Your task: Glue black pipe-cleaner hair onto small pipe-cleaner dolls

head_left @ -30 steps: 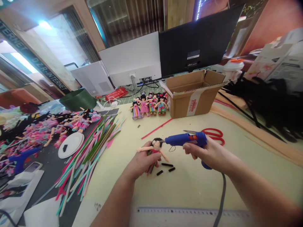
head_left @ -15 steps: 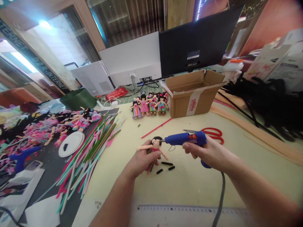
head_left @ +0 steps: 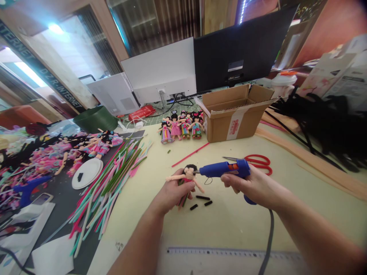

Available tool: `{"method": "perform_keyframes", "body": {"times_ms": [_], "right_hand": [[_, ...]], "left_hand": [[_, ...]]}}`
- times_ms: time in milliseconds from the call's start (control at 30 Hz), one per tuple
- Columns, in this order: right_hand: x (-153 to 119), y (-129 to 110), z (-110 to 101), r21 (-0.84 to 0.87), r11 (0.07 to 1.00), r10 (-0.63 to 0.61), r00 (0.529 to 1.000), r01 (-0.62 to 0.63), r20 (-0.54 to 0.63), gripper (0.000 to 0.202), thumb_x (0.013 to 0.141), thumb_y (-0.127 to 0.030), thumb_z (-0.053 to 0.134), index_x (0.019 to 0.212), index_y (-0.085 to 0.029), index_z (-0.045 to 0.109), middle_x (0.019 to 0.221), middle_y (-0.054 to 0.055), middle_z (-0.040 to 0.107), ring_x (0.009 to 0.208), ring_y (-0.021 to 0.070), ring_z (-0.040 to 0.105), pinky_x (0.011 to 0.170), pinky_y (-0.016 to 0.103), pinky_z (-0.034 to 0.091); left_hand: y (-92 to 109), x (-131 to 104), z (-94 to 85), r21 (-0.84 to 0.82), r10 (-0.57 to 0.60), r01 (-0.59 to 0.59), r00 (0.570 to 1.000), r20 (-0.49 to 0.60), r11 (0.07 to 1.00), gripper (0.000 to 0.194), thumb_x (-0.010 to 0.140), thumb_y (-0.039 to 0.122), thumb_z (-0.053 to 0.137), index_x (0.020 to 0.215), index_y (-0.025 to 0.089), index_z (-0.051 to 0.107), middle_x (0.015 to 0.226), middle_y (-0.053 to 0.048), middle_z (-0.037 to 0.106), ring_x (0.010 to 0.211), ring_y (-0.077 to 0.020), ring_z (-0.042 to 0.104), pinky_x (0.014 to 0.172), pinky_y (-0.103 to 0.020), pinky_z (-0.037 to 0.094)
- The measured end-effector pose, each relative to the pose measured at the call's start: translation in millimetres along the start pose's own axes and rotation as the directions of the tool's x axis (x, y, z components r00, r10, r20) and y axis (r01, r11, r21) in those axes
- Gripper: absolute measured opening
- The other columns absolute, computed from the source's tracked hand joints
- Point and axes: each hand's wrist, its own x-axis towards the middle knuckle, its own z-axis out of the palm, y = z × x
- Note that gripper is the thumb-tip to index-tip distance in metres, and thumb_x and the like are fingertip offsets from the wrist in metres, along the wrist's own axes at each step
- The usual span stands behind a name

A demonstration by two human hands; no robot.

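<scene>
My left hand [head_left: 171,194] is closed around the body of a small pipe-cleaner doll [head_left: 189,174] with black hair, cream arms and a red top. In my right hand [head_left: 249,182] is a blue hot glue gun [head_left: 213,169], gripped by its handle. Its metal nozzle points left and meets the side of the doll's head; whether glue is coming out is too small to tell. Short black pipe-cleaner pieces [head_left: 203,197] lie on the table just below the doll. Behind the glue gun are red-handled scissors [head_left: 259,162], partly covered.
Finished dolls [head_left: 175,128] stand beside an open cardboard box [head_left: 220,128]. A pile of coloured pipe cleaners [head_left: 114,187] lies at left, near a white plate [head_left: 94,173] and a second blue glue gun [head_left: 27,191]. A ruler [head_left: 229,253] lies in front. Black pipe cleaners [head_left: 321,122] heap at right.
The nozzle has shifted very slightly down along the side of the doll's head. Both hands keep their hold, and the view has moved a touch.
</scene>
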Motion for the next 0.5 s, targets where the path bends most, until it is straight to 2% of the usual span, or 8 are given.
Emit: {"method": "perform_keyframes", "body": {"times_ms": [500], "right_hand": [[1.4, 3.9, -3.0, 0.008, 1.0, 0.001, 1.0, -0.001, -0.023, 0.038, 0.078, -0.056, 0.055, 0.074, -0.019, 0.061, 0.058, -0.001, 0.054, 0.054, 0.0129, 0.049, 0.045, 0.024, 0.039]], "left_hand": [[0.9, -0.6, 0.0, 0.026, -0.007, 0.007, 1.0, -0.003, 1.0, 0.021, 0.08, 0.027, 0.061, 0.097, 0.018, 0.054, 0.085, -0.002, 0.061, 0.063, -0.0127, 0.063, 0.053, -0.022, 0.049]]}}
